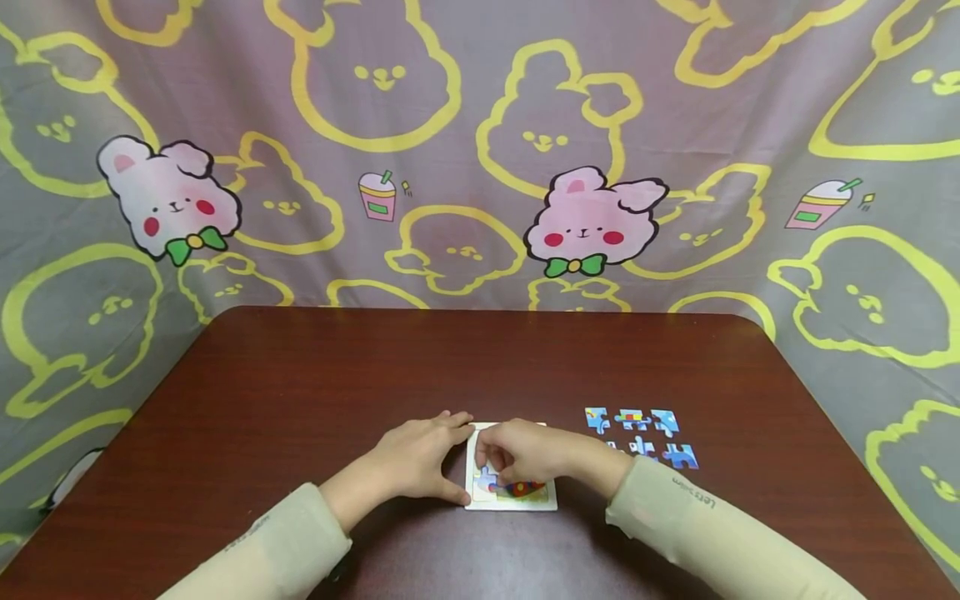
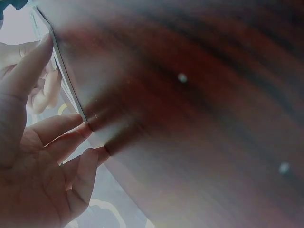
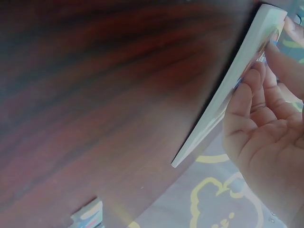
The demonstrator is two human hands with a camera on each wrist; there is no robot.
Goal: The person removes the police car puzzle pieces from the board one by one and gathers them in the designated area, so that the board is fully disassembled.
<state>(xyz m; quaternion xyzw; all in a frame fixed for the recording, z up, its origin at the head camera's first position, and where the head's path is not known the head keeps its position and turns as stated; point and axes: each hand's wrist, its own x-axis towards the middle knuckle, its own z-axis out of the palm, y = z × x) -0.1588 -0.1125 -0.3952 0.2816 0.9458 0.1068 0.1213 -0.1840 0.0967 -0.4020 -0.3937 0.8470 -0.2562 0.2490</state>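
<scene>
A small jigsaw puzzle board [image 1: 512, 505] with a white frame lies near the table's front. Inside it are a colourful red, blue and yellow picture part and a light-blue puzzle piece [image 1: 485, 481]. My left hand [image 1: 420, 457] rests along the board's left edge, thumb at the near corner and fingers toward the far corner; the left wrist view shows these fingertips [image 2: 81, 119] against the edge. My right hand [image 1: 521, 450] is over the board with curled fingers, its thumb and fingertips pinching at the light-blue piece. The fingers partly cover that piece and the board's upper part.
Loose blue puzzle pieces [image 1: 664, 421] lie in two rows right of the board, the nearer row partly behind my right forearm. The dark red-brown table [image 1: 337, 367] has rounded far corners. A patterned curtain [image 1: 450, 167] hangs behind and at both sides.
</scene>
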